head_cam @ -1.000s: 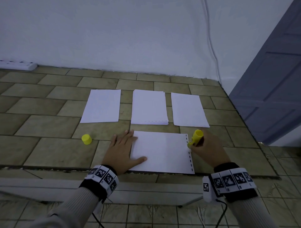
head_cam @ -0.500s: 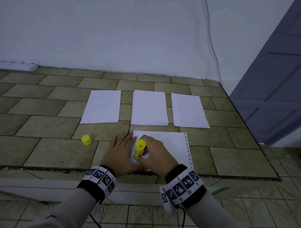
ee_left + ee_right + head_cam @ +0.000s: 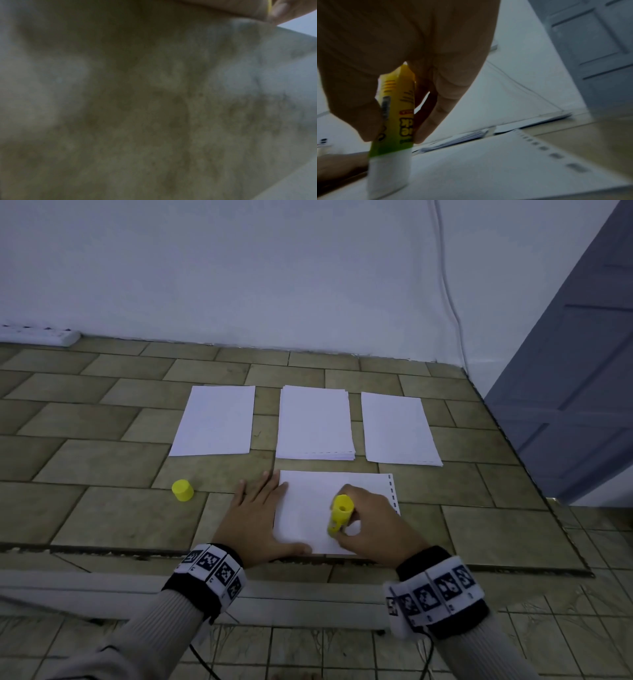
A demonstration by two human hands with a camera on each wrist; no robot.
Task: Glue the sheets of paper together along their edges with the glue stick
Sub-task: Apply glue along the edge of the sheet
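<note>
Yellow cap (image 3: 182, 490) on tiled floor (image 3: 85, 508), far L. L hand (image 3: 255, 518) flat, fingers spread, pinning near sheet (image 3: 308, 508) at its L edge. R hand (image 3: 375, 527) pinches glue stick (image 3: 339, 513), tip down on sheet.

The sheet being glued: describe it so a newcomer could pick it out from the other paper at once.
On the tiled ledge, three paper piles lie in a row near the wall. The sheet being glued lies alone in front of them, under both hands. Unlike them, it lies sideways and shows a dashed black line along its right edge.
</note>
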